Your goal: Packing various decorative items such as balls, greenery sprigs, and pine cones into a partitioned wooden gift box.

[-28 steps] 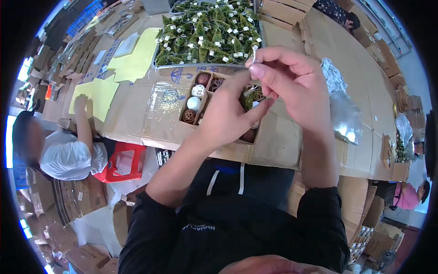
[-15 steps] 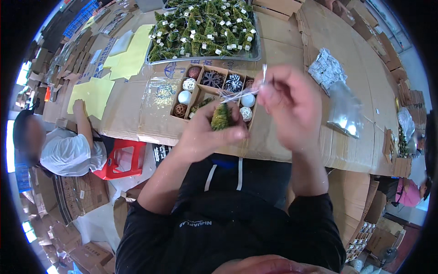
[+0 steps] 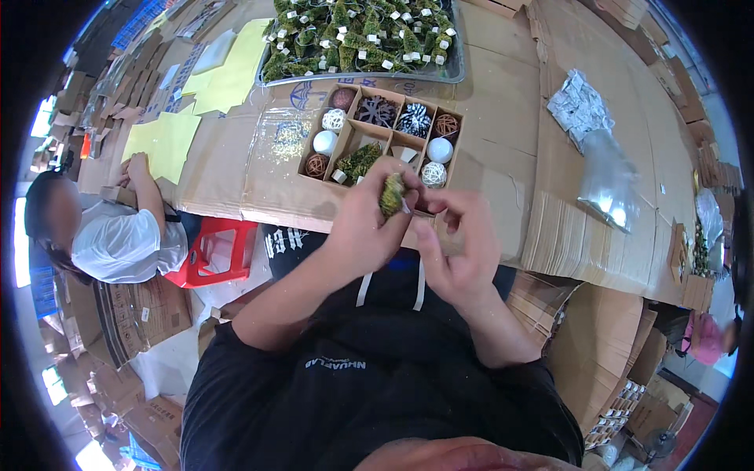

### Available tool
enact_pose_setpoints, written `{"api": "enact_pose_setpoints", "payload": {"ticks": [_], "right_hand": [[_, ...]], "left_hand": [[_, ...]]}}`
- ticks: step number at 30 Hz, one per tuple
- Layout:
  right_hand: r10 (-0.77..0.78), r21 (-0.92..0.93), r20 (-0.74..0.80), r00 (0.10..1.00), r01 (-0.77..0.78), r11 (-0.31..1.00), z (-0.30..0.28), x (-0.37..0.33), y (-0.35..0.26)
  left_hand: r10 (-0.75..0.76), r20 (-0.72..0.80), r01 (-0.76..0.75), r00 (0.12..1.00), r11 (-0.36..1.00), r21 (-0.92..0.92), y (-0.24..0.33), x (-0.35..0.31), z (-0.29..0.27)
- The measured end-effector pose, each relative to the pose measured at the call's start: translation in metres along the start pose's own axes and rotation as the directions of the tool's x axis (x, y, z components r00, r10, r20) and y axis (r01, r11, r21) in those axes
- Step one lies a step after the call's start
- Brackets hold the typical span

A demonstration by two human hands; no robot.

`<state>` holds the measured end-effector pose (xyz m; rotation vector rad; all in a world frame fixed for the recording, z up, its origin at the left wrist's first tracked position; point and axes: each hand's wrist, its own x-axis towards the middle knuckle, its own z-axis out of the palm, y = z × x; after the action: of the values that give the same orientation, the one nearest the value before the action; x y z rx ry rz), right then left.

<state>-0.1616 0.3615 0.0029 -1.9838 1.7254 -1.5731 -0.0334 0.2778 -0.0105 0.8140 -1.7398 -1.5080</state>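
Observation:
My left hand [image 3: 363,224] is closed around a small green bottle-brush tree [image 3: 391,195], held upright just off the near edge of the box. A whitish bit shows low on the tree beside my fingertips. Close by on the right is my right hand [image 3: 463,247], its thumb and curled forefinger apart, with nothing visible between them. Beyond both hands lies a divided cardboard box [image 3: 352,140]. Its compartments hold a second green tree [image 3: 360,163], pinecones [image 3: 414,119], white balls [image 3: 440,150] and brown wicker balls [image 3: 316,165]. My hands partly hide its front edge.
Behind the box stands a clear tray [image 3: 361,77] heaped with small green trees. Yellow sheets [image 3: 169,149] lie to the left, near a seated person [image 3: 118,243]. Crumpled paper [image 3: 580,110] and a clear plastic bag [image 3: 609,184] rest on the cardboard-covered table at right.
My right hand has come down and inward, close to my left. The whitish string stretched between my hands no longer shows. My left hand has turned the tree upright, and the view has shifted.

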Motion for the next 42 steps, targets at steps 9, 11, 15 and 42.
{"api": "enact_pose_setpoints", "payload": {"ticks": [9,11,15,42], "right_hand": [[0.478,0.451,0.724,0.498,-0.865,0.218,0.019,0.017,-0.008],[0.428,0.46,0.816,0.388,-0.885,-0.073,0.036,0.016,-0.009],[0.516,0.633,0.737,0.436,-0.712,-0.304,0.073,0.017,-0.008],[0.445,-0.588,-0.234,0.865,-0.49,0.644,-0.096,0.147,0.234]], "left_hand": [[0.289,0.621,-0.682,0.729,0.382,0.623,0.026,0.036,-0.071],[0.265,0.655,-0.706,0.707,0.301,0.641,0.027,0.044,-0.083],[0.222,0.544,-0.571,0.809,0.08,0.817,0.036,0.051,-0.092],[-0.076,0.731,-0.695,0.678,0.26,0.671,-0.015,0.04,-0.105]]}}
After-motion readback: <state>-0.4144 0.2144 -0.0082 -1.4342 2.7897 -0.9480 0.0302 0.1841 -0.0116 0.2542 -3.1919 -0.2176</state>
